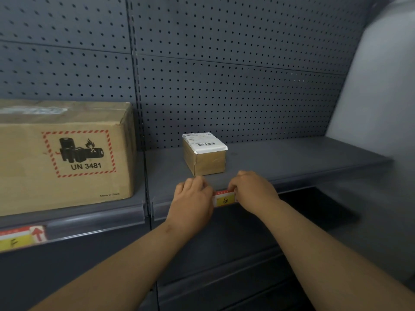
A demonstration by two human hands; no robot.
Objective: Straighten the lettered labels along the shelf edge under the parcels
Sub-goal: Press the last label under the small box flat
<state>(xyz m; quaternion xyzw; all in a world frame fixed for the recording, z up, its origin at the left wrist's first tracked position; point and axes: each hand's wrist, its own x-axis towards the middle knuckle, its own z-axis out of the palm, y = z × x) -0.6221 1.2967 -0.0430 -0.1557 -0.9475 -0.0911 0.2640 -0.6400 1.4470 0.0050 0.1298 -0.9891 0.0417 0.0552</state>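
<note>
Both forearms are extended from the lower frame; the G label [225, 199], at centre on the shelf edge [292, 180] below a small parcel [205, 153], is pinched at its ends by left hand [193, 198] and right hand [251, 187], presumably so it can be levelled.

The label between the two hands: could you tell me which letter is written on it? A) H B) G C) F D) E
B: the label held between the left hand and the right hand shows a handwritten G.
</note>
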